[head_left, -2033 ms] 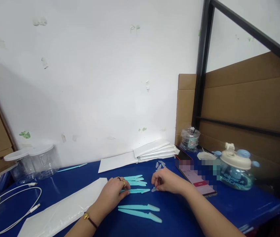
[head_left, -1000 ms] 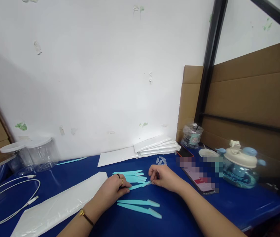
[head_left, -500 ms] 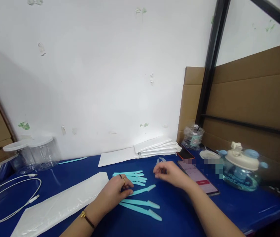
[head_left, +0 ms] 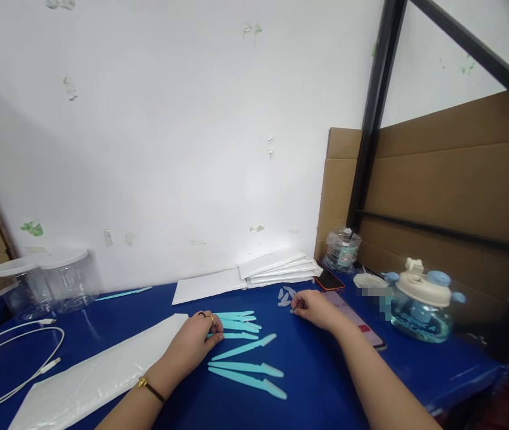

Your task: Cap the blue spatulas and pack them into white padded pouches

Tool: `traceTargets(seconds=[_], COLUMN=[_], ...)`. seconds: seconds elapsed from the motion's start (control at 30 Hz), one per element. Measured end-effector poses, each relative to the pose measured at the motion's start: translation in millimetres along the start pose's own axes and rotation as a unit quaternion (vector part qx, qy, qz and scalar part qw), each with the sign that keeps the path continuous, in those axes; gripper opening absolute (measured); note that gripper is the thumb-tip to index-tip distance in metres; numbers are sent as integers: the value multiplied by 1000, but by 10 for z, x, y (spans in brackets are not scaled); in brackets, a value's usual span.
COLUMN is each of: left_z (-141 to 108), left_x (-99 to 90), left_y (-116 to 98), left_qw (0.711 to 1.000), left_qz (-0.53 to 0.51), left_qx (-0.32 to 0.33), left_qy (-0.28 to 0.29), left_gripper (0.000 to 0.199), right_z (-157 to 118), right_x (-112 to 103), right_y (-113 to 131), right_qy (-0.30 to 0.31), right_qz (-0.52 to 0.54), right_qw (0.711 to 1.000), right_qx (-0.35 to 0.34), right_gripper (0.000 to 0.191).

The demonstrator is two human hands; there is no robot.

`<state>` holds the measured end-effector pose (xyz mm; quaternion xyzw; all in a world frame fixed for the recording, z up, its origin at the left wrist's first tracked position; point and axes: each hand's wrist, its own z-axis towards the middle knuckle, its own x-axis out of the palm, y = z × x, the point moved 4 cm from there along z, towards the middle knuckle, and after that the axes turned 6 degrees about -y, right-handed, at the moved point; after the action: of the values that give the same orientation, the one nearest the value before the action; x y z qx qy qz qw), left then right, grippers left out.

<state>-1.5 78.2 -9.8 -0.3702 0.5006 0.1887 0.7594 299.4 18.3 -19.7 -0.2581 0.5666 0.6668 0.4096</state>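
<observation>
I judge three turquoise razors (head_left: 236,366) capped near the surface's (head_left: 317,388) front edge, bare razors (head_left: 236,325) remaining behind; my left hand (head_left: 198,334) pinches one, right hand (head_left: 315,309) at loose clear caps (head_left: 284,303), grip unclear.

Bright, diffuse light washes the wall (head_left: 169,137) (soft shadow at left).

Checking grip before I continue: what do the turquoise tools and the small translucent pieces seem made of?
Turquoise tools: probably moulded plastic, matte-looking, judging by even colour and smooth contours.
Small translucent pieces: likely plastic, frosted-looking, since they're cloudy and colourless; exact type unclear.
</observation>
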Motion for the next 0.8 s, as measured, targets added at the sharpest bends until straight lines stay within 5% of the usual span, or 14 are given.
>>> traceTargets(seconds=[0.2, 0.43, 0.8], left_z=[-35, -47, -41], left_x=[-85, -91, -80], left_y=[-80, -110, -111], left_qw=[1000, 988, 986], left_qz=[-17, -155, -167], left_qx=[0, -7, -12], left_qy=[-7, -11, -23], left_gripper=[12, 14, 15], right_z=[-36, -71, -112], right_x=[-20, 38, 137], right_y=[91, 555, 655], right_qy=[-15, 18, 45], right_qz=[38, 349, 320], right_qw=[999, 936, 946], right_qx=[-24, -37, -35], right_gripper=[4, 27, 32])
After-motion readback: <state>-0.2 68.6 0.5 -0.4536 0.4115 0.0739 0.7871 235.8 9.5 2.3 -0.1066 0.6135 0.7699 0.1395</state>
